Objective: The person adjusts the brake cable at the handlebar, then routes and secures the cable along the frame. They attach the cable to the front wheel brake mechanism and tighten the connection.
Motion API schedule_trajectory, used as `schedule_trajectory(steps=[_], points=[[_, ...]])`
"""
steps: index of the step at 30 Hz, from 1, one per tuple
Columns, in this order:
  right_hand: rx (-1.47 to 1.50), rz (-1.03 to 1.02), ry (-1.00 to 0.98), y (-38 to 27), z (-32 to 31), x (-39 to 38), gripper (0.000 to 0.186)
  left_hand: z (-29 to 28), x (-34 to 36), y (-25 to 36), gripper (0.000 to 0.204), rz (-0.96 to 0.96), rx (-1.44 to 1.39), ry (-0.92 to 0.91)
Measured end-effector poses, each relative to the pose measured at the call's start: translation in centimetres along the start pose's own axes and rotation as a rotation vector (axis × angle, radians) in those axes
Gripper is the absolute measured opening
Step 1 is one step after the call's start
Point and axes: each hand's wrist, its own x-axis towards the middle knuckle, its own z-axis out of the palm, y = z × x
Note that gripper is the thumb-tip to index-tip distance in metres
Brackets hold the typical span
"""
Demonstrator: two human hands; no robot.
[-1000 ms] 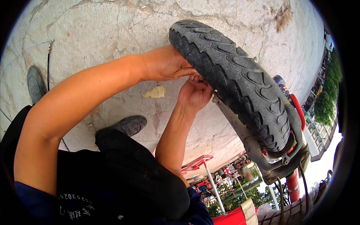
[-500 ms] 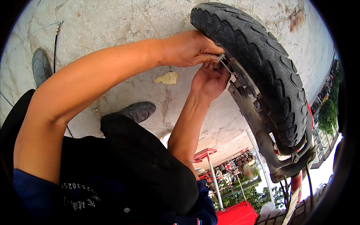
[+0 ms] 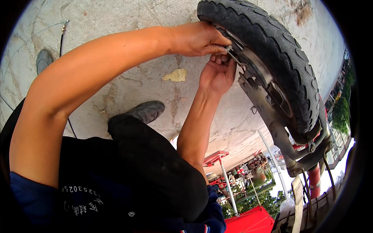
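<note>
A black-treaded tyre (image 3: 268,50) stands on a wheel at the upper right, its metal hub (image 3: 256,64) facing my hands. Beside the hub, my left hand (image 3: 202,39) pinches a small metal fitting (image 3: 229,49) between thumb and fingers. Just below it, my right hand (image 3: 217,75) is palm up with its fingers curled in against the fitting's underside; what its fingertips grip is hidden. A thin metal rod (image 3: 237,60) runs from the fitting along the hub. The grey fork leg (image 3: 258,99) passes close to my right hand.
A black cable with a metal end (image 3: 62,39) lies on the concrete floor (image 3: 128,15) at the left. A pale yellow scrap (image 3: 175,75) lies between my feet and hands. A red canopy (image 3: 248,222) and slatted basket (image 3: 330,202) are at the lower right.
Both hands sit slightly higher in the picture, still at the same fitting. More of the hub's side shows beside the tyre, and the whole view has shifted a little.
</note>
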Motion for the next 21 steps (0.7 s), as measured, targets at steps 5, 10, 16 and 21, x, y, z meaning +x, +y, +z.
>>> schedule_trajectory(steps=[5,10,16,21], points=[[0.003,0.004,0.021,0.1,0.4,-0.4,0.02,0.2,-0.1,0.5,0.014,-0.008,0.032,0.039],[-0.006,-0.001,-0.034,-0.1,-0.5,-0.5,0.02,-0.2,-0.4,0.8,0.013,-0.006,0.042,0.018],[-0.047,-0.005,-0.002,-0.6,-1.7,-1.3,0.019,-0.1,-0.7,1.6,0.025,-0.027,0.296,0.033],[-0.053,-0.048,0.114,-3.6,-5.4,-2.3,0.028,1.3,-0.4,2.1,0.039,-0.085,0.394,0.033]])
